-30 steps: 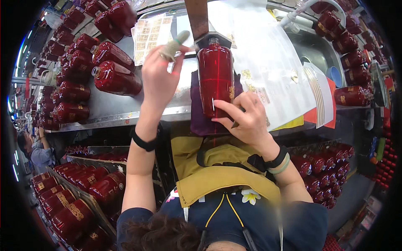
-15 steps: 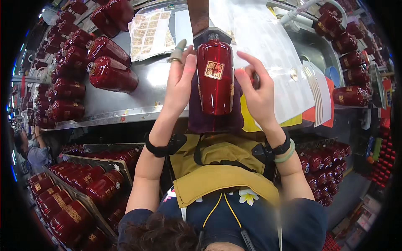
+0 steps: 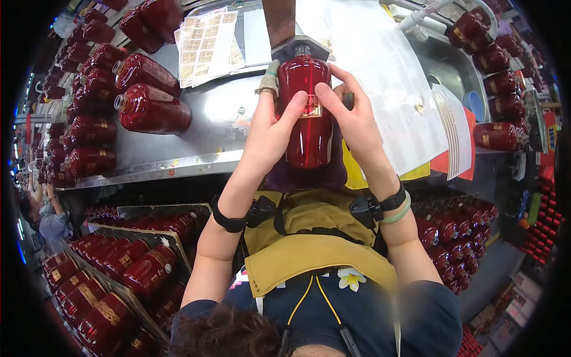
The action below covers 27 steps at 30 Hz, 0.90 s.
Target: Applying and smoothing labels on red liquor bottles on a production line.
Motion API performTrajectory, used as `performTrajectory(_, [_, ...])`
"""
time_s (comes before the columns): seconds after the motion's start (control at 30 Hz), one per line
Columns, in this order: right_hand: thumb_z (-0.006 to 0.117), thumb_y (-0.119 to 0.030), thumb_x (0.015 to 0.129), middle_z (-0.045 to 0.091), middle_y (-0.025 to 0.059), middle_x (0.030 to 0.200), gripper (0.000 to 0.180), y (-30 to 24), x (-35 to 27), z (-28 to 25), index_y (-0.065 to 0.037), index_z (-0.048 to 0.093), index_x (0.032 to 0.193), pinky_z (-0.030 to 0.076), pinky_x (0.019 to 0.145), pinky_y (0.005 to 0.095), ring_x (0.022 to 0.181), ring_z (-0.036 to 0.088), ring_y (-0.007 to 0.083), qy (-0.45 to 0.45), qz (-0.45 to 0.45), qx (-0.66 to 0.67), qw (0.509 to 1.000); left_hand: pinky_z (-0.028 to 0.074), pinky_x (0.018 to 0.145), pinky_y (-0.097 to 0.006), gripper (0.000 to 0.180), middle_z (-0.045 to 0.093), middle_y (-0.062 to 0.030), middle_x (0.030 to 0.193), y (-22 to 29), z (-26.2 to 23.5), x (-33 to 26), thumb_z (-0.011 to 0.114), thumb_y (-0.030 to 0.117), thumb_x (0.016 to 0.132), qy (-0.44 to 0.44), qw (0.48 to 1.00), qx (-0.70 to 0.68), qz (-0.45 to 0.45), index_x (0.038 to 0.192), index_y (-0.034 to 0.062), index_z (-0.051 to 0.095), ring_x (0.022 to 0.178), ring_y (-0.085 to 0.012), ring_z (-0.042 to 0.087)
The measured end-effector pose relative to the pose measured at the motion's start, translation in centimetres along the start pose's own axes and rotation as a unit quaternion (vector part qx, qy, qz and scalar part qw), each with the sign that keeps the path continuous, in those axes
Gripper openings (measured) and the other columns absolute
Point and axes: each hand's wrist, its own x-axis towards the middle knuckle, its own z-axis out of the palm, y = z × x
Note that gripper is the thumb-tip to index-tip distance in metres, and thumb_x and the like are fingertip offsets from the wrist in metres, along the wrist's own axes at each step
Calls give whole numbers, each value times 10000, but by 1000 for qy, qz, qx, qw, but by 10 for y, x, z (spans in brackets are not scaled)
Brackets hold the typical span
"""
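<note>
Both hands clamp the red bottle (image 3: pixel 304 116), left hand (image 3: pixel 269 132) and right hand (image 3: pixel 351 122) flanking it; thumbs press its gold label (image 3: pixel 310 109), steadying it.

A glaring steel workbench (image 3: pixel 196 128) stands above crates (image 3: pixel 113 279) of red bottles.

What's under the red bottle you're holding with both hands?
A dark purple cloth lies under the red bottle, on the metal table. The bottle and both hands hide the cloth's middle.
</note>
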Motion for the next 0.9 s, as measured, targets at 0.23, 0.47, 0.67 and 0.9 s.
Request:
performTrajectory(0.23, [839,-257,889,406,-66,811,704,5,-1,-2,51,518,1435,354,625,195,719,403,31,-20,-13,4,1000,436,1119,-345,709,488,-176,1492,-8,4,4,599,259,1062,51,997,65,9,1589,-55,241,1358,-216,504])
performTrajectory(0.47, [802,-219,928,435,-77,794,655,-1,-3,-5,36,509,1455,356,647,184,726,424,23,-19,18,45,999,432,1110,-327,666,497,-170,1480,-2,-8,5,558,270,1086,23,998,-59,-29,1581,-61,260,1323,-195,521])
performTrajectory(0.67, [795,-207,932,443,-76,787,676,3,-6,-5,14,481,1489,373,658,187,722,438,23,-30,-4,42,999,441,1101,-322,648,533,-156,1436,-1,-5,3,596,231,1068,20,1000,-16,-7,1563,-61,297,1300,-187,538])
performTrajectory(0.9, [795,-207,932,472,-69,813,674,3,-5,-5,19,486,1487,386,682,190,745,455,25,-27,-2,49,998,435,1106,-326,628,540,-149,1437,-5,-5,3,588,250,1073,25,1000,-3,-9,1557,-52,324,1307,-186,536])
